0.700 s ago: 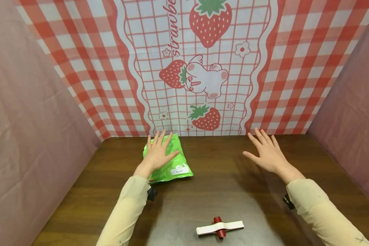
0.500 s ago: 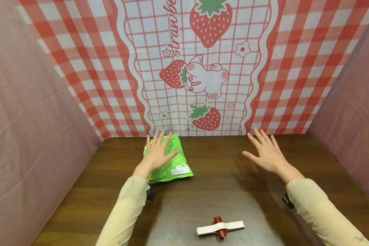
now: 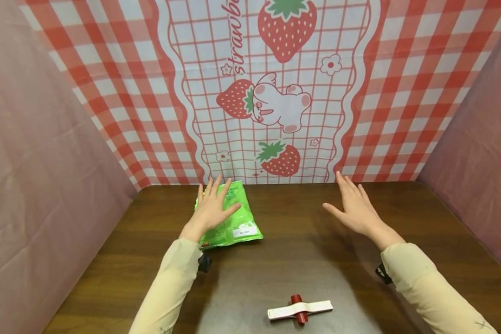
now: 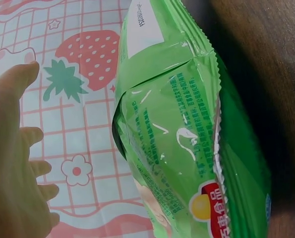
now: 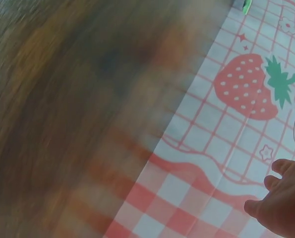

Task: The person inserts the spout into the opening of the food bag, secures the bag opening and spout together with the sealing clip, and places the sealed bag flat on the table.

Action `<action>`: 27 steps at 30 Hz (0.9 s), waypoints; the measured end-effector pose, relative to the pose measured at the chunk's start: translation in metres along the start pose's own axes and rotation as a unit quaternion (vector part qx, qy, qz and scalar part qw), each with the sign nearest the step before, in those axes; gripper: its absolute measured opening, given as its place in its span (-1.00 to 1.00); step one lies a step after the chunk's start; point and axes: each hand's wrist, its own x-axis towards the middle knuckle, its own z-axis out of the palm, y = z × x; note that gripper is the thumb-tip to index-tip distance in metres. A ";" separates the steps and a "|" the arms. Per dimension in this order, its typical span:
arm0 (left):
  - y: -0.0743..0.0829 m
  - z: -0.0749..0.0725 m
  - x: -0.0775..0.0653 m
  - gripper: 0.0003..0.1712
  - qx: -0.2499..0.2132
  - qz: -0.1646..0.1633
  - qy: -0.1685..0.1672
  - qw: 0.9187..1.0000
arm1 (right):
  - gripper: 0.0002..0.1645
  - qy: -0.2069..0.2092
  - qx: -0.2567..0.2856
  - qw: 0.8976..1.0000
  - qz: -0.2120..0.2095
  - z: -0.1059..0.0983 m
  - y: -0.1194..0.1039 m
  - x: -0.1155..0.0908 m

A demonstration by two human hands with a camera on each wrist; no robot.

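Observation:
My left hand (image 3: 212,211) is held over a green snack packet (image 3: 244,215), its fingers straight and spread. In the left wrist view the packet (image 4: 172,124) shows a crimped seam, green print and a white label, with the hand (image 4: 13,163) apart from it at the left. Off to the right, my right hand (image 3: 356,207) hovers over the brown table with straight fingers and holds nothing. The right wrist view catches only part of that hand (image 5: 281,198) at its right edge. Nearer the front lies a white strip-like piece (image 3: 317,306) crossed by a dark red cylinder (image 3: 299,309).
The dark wooden table (image 3: 284,260) ends at a red-and-white strawberry cloth (image 3: 250,60) hung behind it. Pinkish fabric walls stand at the left (image 3: 50,162) and right (image 3: 476,162). Each wrist wears a dark strapped device beneath the sleeve.
My right hand has shifted slightly left and turned, with its fingers closer together. The left hand has barely moved over the packet. The packet and the white-and-red piece stay in place.

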 end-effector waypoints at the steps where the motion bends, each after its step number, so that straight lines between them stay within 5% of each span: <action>1: 0.000 0.000 0.000 -0.10 -0.002 -0.001 -0.002 1.000 | 0.07 -0.001 0.003 1.000 -0.001 0.001 -0.002 0.000; 27: -0.016 0.004 -0.014 -0.25 -0.033 -0.061 0.028 0.997 | -0.28 -0.055 0.069 0.995 -0.046 0.038 -0.046 0.013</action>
